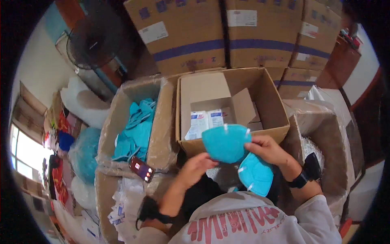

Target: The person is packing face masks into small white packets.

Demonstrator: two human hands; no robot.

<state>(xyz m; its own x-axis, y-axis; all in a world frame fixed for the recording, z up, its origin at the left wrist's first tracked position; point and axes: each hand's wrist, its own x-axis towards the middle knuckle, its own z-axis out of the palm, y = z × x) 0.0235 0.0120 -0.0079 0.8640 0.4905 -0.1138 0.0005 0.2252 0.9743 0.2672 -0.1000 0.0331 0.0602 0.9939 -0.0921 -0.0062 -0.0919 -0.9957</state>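
Note:
A teal face mask (224, 143) is spread between my hands, in front of the middle carton. My left hand (199, 166) is closed at its lower left edge, the fingertips pinched together. At its right edge, my right hand (266, 149) grips it between thumb and fingers. Directly below the right hand is a second teal face mask (256, 175), tilted, with small white tabs on its edge. Whether the right hand also holds this second mask I cannot tell.
An open carton (276, 106) ahead contains a smaller white box (203, 87) with white packets (203, 122). More teal masks (136, 132) fill a left carton, with a phone (141, 169) on its near edge. Another carton (325, 122) stands right; stacked boxes (187, 36) rise behind.

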